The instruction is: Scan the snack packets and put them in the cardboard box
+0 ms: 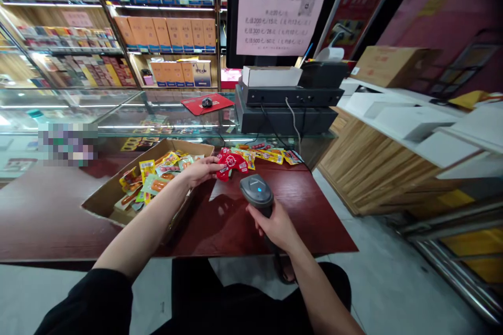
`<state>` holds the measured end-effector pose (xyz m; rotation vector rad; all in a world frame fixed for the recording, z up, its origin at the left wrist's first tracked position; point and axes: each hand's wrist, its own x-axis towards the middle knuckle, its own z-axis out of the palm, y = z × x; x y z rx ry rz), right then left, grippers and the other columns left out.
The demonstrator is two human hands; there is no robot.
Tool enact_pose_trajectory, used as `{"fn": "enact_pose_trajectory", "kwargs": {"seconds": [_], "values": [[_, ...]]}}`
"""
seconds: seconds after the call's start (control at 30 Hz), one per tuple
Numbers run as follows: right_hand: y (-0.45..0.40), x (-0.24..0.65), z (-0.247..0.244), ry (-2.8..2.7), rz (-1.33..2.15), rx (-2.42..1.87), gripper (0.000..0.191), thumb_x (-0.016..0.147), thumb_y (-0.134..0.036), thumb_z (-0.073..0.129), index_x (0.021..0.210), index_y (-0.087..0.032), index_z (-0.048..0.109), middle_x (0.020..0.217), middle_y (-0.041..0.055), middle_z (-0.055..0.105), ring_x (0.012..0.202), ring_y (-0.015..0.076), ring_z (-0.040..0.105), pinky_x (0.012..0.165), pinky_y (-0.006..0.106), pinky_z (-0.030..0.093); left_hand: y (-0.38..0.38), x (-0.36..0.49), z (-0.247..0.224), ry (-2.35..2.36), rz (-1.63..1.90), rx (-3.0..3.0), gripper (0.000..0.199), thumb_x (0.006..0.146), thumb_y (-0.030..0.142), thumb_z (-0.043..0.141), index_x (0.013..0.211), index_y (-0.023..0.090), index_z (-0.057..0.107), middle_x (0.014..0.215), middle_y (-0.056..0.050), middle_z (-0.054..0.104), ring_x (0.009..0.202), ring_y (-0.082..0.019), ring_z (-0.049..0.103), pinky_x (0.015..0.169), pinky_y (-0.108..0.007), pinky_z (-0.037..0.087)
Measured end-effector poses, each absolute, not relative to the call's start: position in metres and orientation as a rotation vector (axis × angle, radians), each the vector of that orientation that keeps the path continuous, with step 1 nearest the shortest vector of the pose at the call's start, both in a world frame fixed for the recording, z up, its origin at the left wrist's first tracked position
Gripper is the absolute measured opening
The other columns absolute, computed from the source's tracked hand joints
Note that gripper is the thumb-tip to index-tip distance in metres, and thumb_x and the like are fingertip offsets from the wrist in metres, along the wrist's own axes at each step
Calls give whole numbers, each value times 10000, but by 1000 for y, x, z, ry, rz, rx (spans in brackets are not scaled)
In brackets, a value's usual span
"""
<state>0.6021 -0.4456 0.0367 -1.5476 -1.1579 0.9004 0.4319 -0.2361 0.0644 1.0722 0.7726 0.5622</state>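
My left hand (202, 171) reaches across the near side of an open cardboard box (102, 192), its fingers closed on a red snack packet (231, 161). Inside the box lie several packaged snacks, some of them sausages in clear wrappers (157, 184). Wrapped round the handle of a dark grey barcode scanner (257, 192) is my right hand (277, 225). A blue light shows on the scanner's top, and its head points toward the red packet. Behind the packet, a row of yellow and red snack packets (271, 155) lies along the table's back edge.
The dark red table (314, 209) meets a glass display counter (165, 110). On it stand a monitor with a paper sign (279, 15), a black cash drawer (286, 118) and a mouse (207, 102) on a red mat. At right are white cabinets (408, 120) and a carton (389, 65).
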Motion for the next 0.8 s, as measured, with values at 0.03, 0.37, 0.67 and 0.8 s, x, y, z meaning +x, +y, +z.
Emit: {"fn": "enact_pose_trajectory", "kwargs": {"seconds": [0.03,0.37,0.67,0.8], "values": [[-446,600,36,-1167,906,-1552,324,841,-481,635,922,-176,558,517,-37,562,382,133,530,410,237,439,-235,432,63,760,548,1069,258,673,146,834,792,126,606,754,-25,677,670,-113,660,633,-223,551],[-449,598,35,-1200,870,-1569,301,853,-450,623,950,-166,593,555,-13,601,411,134,546,429,242,451,-241,436,61,685,476,1065,493,611,12,815,1054,161,658,902,-65,732,791,-208,724,713,-341,615],[-453,600,33,-1182,870,-1603,301,851,-445,626,971,-171,591,538,-30,585,384,128,527,400,237,434,-236,444,52,794,615,1010,316,766,383,779,881,99,702,840,-95,736,736,-148,697,734,-286,586],[-453,601,33,-1168,851,-1607,312,845,-444,627,976,-162,595,533,-28,585,380,129,528,406,239,444,-238,446,50,784,622,1067,339,761,418,773,861,101,706,838,-90,737,751,-138,690,738,-262,576]]}}
